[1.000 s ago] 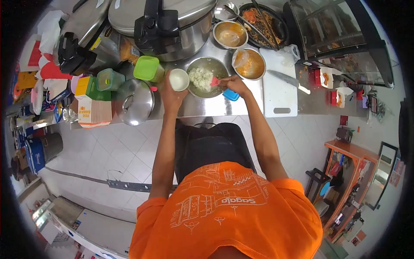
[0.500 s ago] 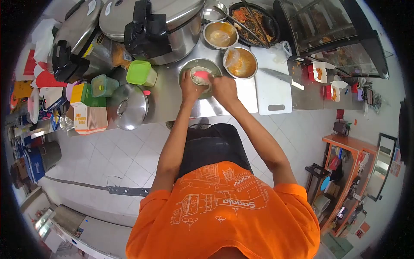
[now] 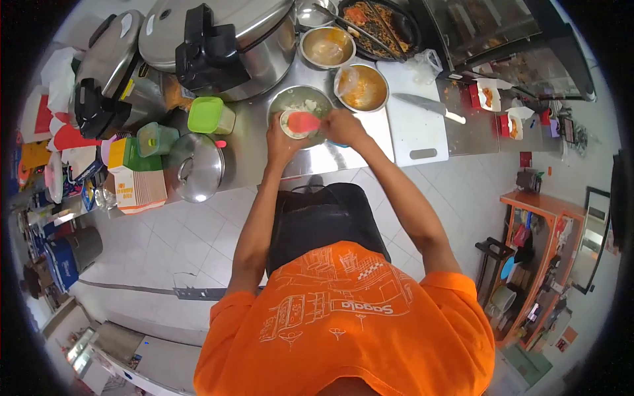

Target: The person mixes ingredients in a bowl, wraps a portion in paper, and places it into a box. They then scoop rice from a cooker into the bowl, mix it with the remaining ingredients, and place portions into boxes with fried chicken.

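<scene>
On the steel worktop at the far side of the scene, a person in an orange shirt is working over a metal bowl of rice. The left hand is gripping a small white cup, its fingers wrapped around the cup's side and clamped on it, and is holding it over the near rim of the bowl of rice. The right hand is closed on the handle of a red spatula, whose blade is lying across the mouth of the cup, touching the white rice inside it. Just right of the bowl of rice, a second metal bowl holding an orange sauce and a clear plastic bag is standing, and a third bowl is sitting farther back. Right of these, a white cutting board is lying flat with a knife resting across its far part. A dark pan of noodles with tongs is sitting at the far edge. To the left of the bowl of rice, a green lidded box is standing near a large steel cooker, and nearer, a round pot lid is covering a pot beside a stack of paper boxes. A blue object is peeking out under the right hand, too hidden to identify.
</scene>
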`<state>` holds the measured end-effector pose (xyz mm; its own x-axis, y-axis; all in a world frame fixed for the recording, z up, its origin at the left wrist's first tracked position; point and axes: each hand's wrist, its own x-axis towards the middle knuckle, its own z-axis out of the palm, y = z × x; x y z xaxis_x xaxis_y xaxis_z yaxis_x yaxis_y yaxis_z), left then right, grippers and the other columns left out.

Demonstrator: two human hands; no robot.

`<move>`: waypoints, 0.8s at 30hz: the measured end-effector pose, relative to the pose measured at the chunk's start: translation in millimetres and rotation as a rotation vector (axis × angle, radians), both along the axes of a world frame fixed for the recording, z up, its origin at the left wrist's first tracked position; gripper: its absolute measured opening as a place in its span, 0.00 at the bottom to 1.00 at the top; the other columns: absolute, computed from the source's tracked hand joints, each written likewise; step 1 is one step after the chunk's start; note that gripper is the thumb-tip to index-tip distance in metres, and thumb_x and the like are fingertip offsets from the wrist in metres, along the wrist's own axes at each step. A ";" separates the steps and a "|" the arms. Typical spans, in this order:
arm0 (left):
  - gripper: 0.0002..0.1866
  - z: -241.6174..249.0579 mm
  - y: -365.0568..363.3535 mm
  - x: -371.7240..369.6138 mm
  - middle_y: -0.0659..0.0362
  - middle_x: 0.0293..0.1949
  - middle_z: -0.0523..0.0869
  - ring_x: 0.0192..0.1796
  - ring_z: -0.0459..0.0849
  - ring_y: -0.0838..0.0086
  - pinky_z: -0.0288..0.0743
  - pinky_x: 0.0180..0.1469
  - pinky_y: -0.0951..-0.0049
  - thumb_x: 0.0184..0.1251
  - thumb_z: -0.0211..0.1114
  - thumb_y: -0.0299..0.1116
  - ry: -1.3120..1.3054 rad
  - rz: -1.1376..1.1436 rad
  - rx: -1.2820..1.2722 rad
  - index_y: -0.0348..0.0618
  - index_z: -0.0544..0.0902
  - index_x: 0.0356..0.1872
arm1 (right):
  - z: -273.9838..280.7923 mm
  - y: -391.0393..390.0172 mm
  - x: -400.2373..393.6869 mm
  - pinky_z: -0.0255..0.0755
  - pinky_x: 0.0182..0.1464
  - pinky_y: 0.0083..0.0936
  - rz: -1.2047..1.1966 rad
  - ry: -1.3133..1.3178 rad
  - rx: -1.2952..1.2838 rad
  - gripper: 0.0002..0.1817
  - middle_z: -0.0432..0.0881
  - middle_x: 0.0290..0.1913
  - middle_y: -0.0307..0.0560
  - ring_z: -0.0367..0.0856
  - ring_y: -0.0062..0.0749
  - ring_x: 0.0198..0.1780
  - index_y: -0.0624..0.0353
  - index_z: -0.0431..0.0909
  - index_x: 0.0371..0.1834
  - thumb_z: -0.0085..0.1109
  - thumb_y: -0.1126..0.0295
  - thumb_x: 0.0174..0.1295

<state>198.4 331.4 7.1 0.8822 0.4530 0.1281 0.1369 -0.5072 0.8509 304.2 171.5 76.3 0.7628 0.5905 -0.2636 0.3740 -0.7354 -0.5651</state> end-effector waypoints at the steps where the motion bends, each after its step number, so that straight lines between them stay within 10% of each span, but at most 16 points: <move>1: 0.45 0.4 2.2 0.7 0.47 0.52 0.81 0.55 0.80 0.50 0.74 0.57 0.56 0.29 0.83 0.32 -0.028 -0.002 -0.023 0.39 0.70 0.56 | 2.2 -0.3 11.6 0.79 0.43 0.41 0.085 0.027 -0.042 0.08 0.85 0.32 0.58 0.84 0.53 0.37 0.58 0.86 0.29 0.60 0.67 0.52; 11: 0.44 9.3 22.5 -24.2 0.50 0.52 0.81 0.55 0.81 0.62 0.74 0.59 0.64 0.35 0.81 0.31 -0.065 0.100 -0.026 0.39 0.69 0.59 | 20.5 12.4 16.6 0.78 0.36 0.43 -0.023 -0.283 -0.087 0.12 0.84 0.26 0.56 0.85 0.50 0.32 0.60 0.85 0.25 0.60 0.63 0.54; 13: 0.43 8.3 13.2 -32.4 0.53 0.54 0.79 0.58 0.78 0.65 0.71 0.62 0.67 0.38 0.79 0.27 -0.128 0.169 -0.351 0.40 0.67 0.60 | -29.1 21.9 18.8 0.77 0.34 0.44 -0.055 -0.458 -0.188 0.10 0.85 0.26 0.53 0.85 0.49 0.33 0.57 0.85 0.25 0.61 0.63 0.54; 24: 0.36 -6.4 12.1 -10.5 0.55 0.53 0.78 0.56 0.78 0.70 0.71 0.60 0.70 0.49 0.75 0.23 -0.231 0.162 -0.629 0.39 0.65 0.60 | -54.8 18.0 4.0 0.77 0.37 0.41 0.100 -0.372 -0.053 0.10 0.84 0.27 0.52 0.85 0.48 0.33 0.50 0.87 0.31 0.65 0.59 0.50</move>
